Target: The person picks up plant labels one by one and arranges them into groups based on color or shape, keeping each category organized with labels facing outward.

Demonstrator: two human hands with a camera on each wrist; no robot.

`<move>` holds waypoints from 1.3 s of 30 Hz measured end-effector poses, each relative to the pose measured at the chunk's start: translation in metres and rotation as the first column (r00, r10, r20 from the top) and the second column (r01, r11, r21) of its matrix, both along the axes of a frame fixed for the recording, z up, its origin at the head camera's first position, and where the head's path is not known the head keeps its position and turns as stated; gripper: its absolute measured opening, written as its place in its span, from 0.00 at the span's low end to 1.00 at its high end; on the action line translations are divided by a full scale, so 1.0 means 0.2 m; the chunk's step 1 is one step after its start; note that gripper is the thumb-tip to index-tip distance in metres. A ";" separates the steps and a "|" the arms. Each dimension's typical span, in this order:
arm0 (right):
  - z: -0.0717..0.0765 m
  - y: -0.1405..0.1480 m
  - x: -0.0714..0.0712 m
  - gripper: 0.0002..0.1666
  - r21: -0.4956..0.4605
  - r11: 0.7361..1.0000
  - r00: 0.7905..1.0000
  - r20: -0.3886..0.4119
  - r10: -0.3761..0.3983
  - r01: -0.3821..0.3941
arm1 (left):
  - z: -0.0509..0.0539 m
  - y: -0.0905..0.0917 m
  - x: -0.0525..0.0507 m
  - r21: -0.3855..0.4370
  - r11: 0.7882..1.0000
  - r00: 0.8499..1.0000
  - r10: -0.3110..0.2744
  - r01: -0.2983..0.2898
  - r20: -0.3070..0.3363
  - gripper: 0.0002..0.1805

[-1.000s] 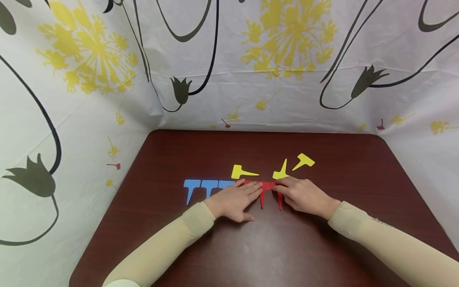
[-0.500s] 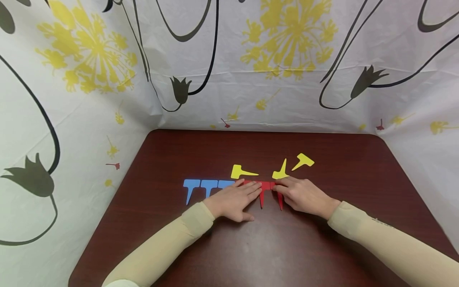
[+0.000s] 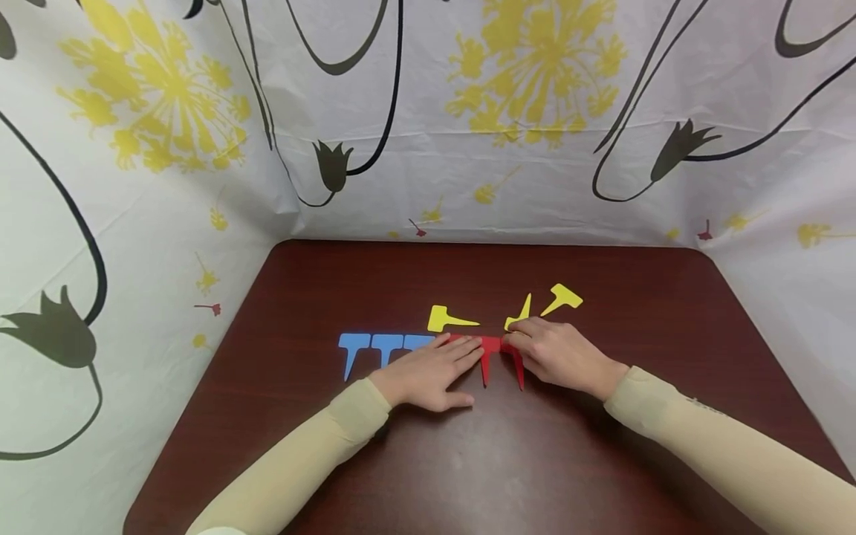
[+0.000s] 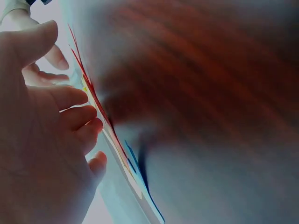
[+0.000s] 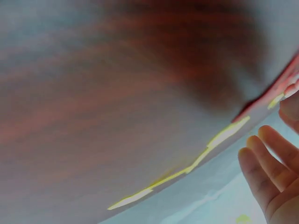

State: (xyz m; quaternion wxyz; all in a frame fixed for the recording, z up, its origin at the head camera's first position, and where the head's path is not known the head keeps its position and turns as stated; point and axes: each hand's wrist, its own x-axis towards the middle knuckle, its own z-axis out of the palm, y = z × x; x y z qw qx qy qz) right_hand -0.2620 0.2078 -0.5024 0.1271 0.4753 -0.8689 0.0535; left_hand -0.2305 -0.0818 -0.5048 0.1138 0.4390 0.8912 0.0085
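Observation:
T-shaped plant labels lie flat on the table in the head view. Three blue plant labels [image 3: 354,342] form the left of a row, heads side by side. Red plant labels [image 3: 486,360] continue it rightward. My left hand [image 3: 428,377] rests palm down with straight fingers over the red heads, hiding part of the blue and red ones. My right hand [image 3: 560,358] has its fingertips over the head of the rightmost red label [image 3: 518,369]; its fingers look fairly straight in the right wrist view. It partly covers the middle yellow plant label [image 3: 525,307].
Another yellow label [image 3: 439,318] lies behind the left hand, stem pointing right. A third yellow label [image 3: 564,296] lies beyond the right hand. The dark brown table [image 3: 428,475] meets a patterned white curtain [image 3: 428,178] at the back and sides.
My right hand has shifted slightly away from me, now covering more of the middle yellow label and the rightmost red head. My left hand stays on the row. The head view has drifted slightly.

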 end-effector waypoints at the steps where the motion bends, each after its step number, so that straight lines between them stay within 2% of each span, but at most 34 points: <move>1: 0.01 -0.01 -0.01 0.25 -0.001 1.000 1.000 -0.001 -0.013 0.013 | 0.00 -0.01 0.00 0.014 1.000 1.000 0.007 -0.007 0.005 0.49; 7: 0.06 -0.10 -0.09 0.17 -0.025 0.996 0.996 0.020 -0.086 0.086 | 0.00 -0.04 0.01 0.055 0.996 0.998 0.065 -0.066 0.008 0.46; 13: 0.10 -0.21 -0.19 0.09 -0.029 0.985 0.980 0.110 -0.164 0.168 | -0.01 -0.06 0.03 0.048 0.988 0.988 0.148 -0.147 -0.035 0.45; 17: 0.10 -0.29 -0.23 0.04 -0.005 0.982 0.967 0.172 -0.186 0.190 | -0.01 -0.08 0.05 0.054 0.981 0.981 0.191 -0.189 -0.030 0.45; 21: 0.08 -0.34 -0.26 0.05 0.045 0.981 0.955 0.222 -0.195 0.189 | 0.00 -0.10 0.06 0.045 0.972 0.973 0.230 -0.230 -0.006 0.48; 24: 0.07 -0.36 -0.27 0.07 0.072 0.978 0.947 0.245 -0.209 0.197 | 0.00 -0.11 0.06 0.042 0.971 0.972 0.236 -0.236 0.005 0.51; 29: 0.06 -0.39 -0.28 0.08 0.094 0.973 0.939 0.255 -0.229 0.212 | 0.00 -0.13 0.07 0.049 0.976 0.977 0.214 -0.214 0.006 0.54; 39: 0.03 -0.40 -0.29 0.07 0.087 0.979 0.954 0.223 -0.199 0.184 | -0.02 -0.15 0.06 0.020 0.980 0.981 0.196 -0.196 0.007 0.54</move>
